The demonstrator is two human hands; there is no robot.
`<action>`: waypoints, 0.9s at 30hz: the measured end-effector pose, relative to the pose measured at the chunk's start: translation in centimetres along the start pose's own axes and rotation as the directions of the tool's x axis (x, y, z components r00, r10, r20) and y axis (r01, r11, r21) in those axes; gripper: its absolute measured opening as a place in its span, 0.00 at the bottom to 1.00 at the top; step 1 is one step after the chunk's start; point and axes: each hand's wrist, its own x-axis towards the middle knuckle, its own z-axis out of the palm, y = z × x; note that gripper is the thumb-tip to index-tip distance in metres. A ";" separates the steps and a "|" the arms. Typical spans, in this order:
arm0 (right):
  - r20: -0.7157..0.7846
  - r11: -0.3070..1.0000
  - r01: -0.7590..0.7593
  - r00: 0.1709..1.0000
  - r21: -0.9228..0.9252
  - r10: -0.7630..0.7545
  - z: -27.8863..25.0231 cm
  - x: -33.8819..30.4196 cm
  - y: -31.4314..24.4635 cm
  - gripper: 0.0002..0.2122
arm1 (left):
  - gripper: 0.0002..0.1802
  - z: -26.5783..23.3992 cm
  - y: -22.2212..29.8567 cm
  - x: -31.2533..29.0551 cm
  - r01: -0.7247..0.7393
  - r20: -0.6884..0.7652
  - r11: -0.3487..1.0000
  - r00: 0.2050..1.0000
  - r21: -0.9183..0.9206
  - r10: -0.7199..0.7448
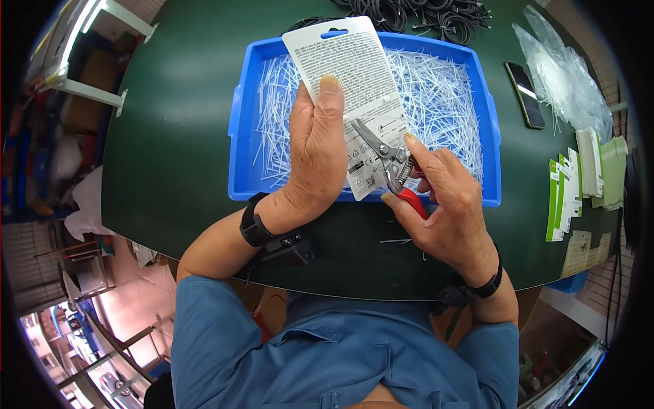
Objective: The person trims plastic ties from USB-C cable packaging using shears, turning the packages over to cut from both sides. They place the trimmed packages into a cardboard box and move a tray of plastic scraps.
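Upright over the tray, a white printed cardboard card point(347, 65) with a hang hole at its top is held by my left hand point(319, 146), thumb against its printed face. Red-handled pruning shears point(392, 160) are gripped in my right hand point(451, 204). Their metal blades lie against the lower part of the card; whether they are parted I cannot tell. Beneath both hands stands a blue plastic tray point(236, 140), filled with many thin white plastic strips point(439, 95). Whatever is on the card's far side is hidden.
Coiled black cables point(453, 17) lie behind the tray on the dark green table point(177, 129). To the right are a phone point(524, 95), clear plastic bags point(569, 75) and stacks of green-and-white cards point(564, 194). A white metal frame point(92, 92) stands at the left edge.
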 end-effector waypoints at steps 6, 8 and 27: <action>-0.007 0.999 0.026 1.000 -0.032 -0.026 0.2 -0.3 0.4 0.35 | 0.26 0.7 -0.1 -0.8 -0.003 0.063 1.000 0.998 -0.022 0.005; -0.011 0.996 0.051 0.999 -0.079 -0.052 0.4 -0.3 0.4 0.35 | 0.26 0.5 -0.1 -1.0 0.022 0.051 1.000 0.998 -0.015 -0.021; -0.101 1.000 0.000 0.995 0.008 0.001 -0.2 -0.5 1.2 0.35 | 0.23 -0.3 1.6 1.1 -0.019 0.148 0.988 0.989 0.153 -0.004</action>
